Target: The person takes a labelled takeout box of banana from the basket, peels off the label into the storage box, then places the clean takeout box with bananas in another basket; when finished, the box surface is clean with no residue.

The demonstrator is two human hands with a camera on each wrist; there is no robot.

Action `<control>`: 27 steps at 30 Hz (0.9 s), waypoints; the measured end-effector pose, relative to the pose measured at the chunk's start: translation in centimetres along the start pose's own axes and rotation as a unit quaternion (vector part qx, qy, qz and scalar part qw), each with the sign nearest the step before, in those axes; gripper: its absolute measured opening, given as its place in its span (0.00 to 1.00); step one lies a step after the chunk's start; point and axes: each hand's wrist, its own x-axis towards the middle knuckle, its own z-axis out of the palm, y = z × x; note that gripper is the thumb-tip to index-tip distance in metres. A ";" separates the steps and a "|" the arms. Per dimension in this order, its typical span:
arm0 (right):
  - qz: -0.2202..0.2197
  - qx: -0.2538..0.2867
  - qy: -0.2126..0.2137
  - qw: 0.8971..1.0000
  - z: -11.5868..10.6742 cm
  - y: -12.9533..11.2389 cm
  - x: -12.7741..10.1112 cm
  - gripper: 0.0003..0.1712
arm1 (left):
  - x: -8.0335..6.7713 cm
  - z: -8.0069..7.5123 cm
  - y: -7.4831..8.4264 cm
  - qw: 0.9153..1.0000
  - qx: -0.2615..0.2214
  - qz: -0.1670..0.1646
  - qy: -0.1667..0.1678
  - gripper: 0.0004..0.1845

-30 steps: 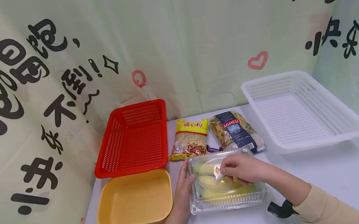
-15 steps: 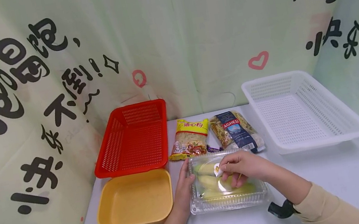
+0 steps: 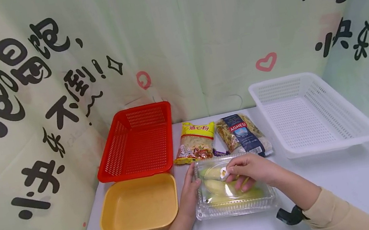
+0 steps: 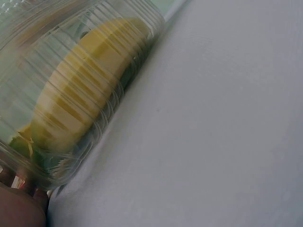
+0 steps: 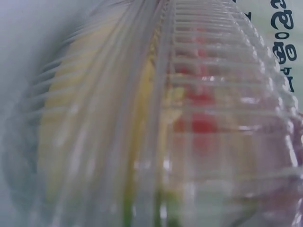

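A clear plastic clamshell box (image 3: 236, 207) lies on the table, its lid down over several yellow, banana-like fruits (image 3: 215, 187). One long yellow fruit (image 4: 90, 80) with a green end shows through the ribbed wall in the left wrist view. My left hand (image 3: 188, 195) rests along the box's left side, fingers extended against it. Over the lid, my right hand (image 3: 249, 171) pinches a small white sticker (image 3: 224, 172) with an orange-yellow mark between thumb and forefinger. Its other fingers hang loosely bent above the lid. The right wrist view shows the box wall (image 5: 161, 113) close up and blurred.
Behind the box lie a yellow-topped pasta bag (image 3: 196, 141), a blue-labelled pasta bag (image 3: 242, 133) and a small purple wrapper (image 3: 220, 153). A red basket (image 3: 135, 151) and a yellow tray (image 3: 141, 227) stand left. A white basket (image 3: 302, 119) stands right.
The sticker in my right hand has shifted slightly up and turned, showing less of its face. My right hand's lower fingers have drawn a little left. The left hand and box stay put.
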 end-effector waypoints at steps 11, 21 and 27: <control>0.002 0.012 0.004 1.000 -0.2 0.3 0.1 0.16 | 0.0 0.0 -0.1 1.000 0.006 -0.005 -0.001 0.33; 0.001 0.039 -0.001 0.999 -0.5 0.3 0.2 0.16 | 0.1 0.0 -0.1 1.000 0.007 -0.008 0.001 0.32; 0.009 0.052 0.000 0.999 -0.6 0.5 0.4 0.15 | 0.1 -0.1 -0.2 1.000 0.007 -0.005 0.001 0.33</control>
